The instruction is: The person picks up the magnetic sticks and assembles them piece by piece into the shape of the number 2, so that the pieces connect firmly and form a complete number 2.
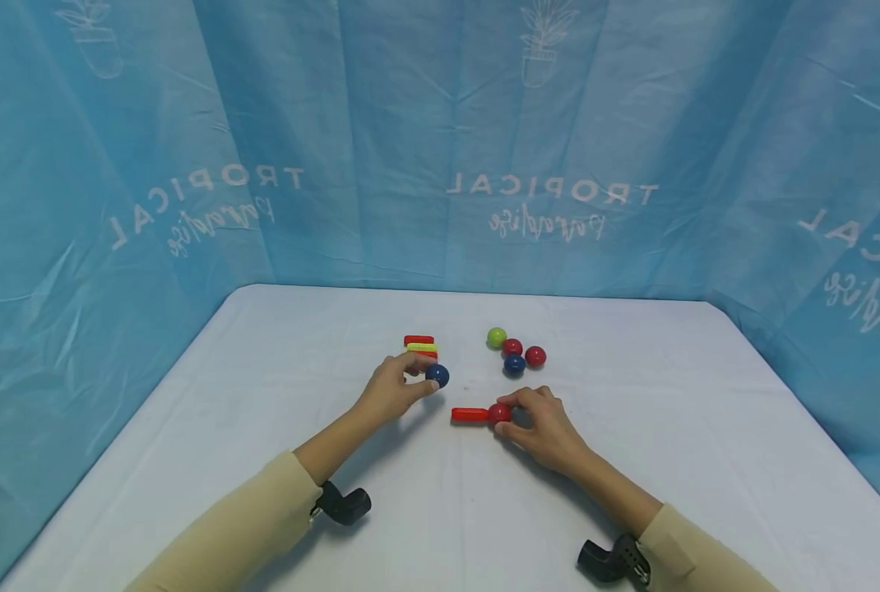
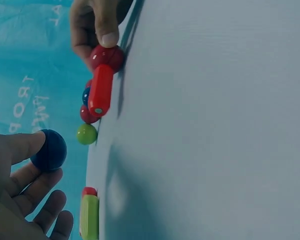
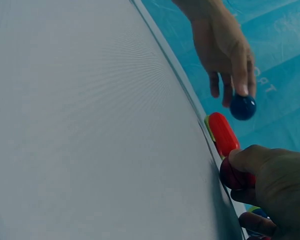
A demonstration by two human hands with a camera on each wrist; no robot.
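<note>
My left hand [image 1: 394,389] pinches a dark blue ball [image 1: 437,376] between thumb and fingers, lifted above the table. In the left wrist view the same blue ball [image 2: 50,151] sits at the thumb tip, with the lower fingers loosely spread. With thumb and fingers, my right hand [image 1: 547,429] grips a red ball [image 1: 499,413]. A red rod [image 1: 470,415] joins that ball end to end and points left. The rod's free end, in the left wrist view, shows a small round metal-like spot. The two hands are apart.
Behind the left hand lie several short rods, red and yellow-green [image 1: 421,348]. Farther right is a loose group of balls: a green ball [image 1: 497,337], two red ones [image 1: 535,356] and a blue one [image 1: 514,365]. A blue printed curtain [image 1: 440,148] surrounds the white table [image 1: 307,329].
</note>
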